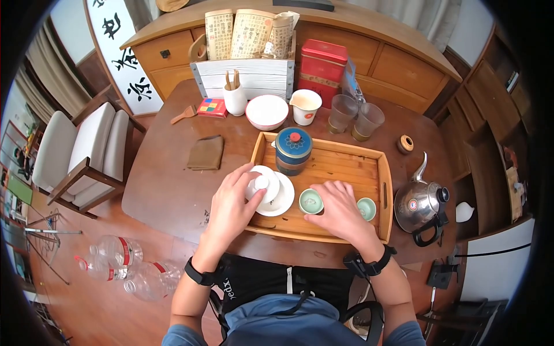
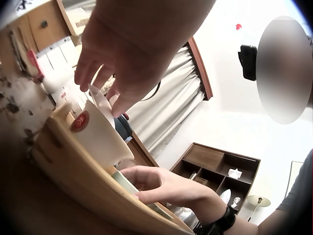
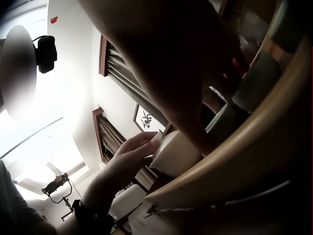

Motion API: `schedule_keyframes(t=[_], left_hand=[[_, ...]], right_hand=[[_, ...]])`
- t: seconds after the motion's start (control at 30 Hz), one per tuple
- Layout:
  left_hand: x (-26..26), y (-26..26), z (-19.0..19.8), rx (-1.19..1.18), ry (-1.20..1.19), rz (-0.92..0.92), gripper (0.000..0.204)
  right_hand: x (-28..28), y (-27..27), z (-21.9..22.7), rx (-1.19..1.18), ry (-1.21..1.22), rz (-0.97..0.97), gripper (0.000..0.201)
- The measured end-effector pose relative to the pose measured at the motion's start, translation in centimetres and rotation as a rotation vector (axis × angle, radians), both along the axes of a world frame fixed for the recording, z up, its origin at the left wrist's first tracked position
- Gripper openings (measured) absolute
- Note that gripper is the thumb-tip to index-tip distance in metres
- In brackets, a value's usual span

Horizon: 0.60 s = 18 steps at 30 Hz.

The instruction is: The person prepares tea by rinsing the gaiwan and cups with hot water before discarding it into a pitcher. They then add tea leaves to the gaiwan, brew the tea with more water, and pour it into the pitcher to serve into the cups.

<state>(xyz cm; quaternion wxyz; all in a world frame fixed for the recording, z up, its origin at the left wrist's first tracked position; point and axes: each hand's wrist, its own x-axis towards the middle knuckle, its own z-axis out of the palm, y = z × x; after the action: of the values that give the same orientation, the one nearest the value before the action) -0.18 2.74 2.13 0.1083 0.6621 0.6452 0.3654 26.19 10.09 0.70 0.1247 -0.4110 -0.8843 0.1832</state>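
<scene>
My left hand (image 1: 231,199) holds a white gaiwan lid (image 1: 261,181) between thumb and fingers. In the left wrist view the lid (image 2: 101,106) stands tilted at the mouth of a white gaiwan bowl (image 2: 98,139) with a red seal mark. Beside it on the bamboo tray (image 1: 346,151) is a white saucer (image 1: 284,203). My right hand (image 1: 341,210) grips a pale green teacup (image 1: 311,201), thumb at its near side and fingers at the far side. Another green teacup (image 1: 366,209) sits right of that hand.
A blue lidded jar (image 1: 293,151) stands at the tray's back left. Right of the tray is a steel kettle (image 1: 416,205). Behind stand a white bowl (image 1: 266,112), a spouted pitcher (image 1: 305,107) and two tumblers (image 1: 368,121). A folded brown cloth (image 1: 205,153) lies left.
</scene>
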Motion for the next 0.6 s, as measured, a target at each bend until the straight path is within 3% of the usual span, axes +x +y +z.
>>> schedule_keyframes(t=[0.6], left_hand=[[0.76, -0.26, -0.7, -0.052, -0.038, -0.088, 0.036]], right_hand=[[-0.11, -0.14, 0.55, -0.051, 0.005, 0.005, 0.066]])
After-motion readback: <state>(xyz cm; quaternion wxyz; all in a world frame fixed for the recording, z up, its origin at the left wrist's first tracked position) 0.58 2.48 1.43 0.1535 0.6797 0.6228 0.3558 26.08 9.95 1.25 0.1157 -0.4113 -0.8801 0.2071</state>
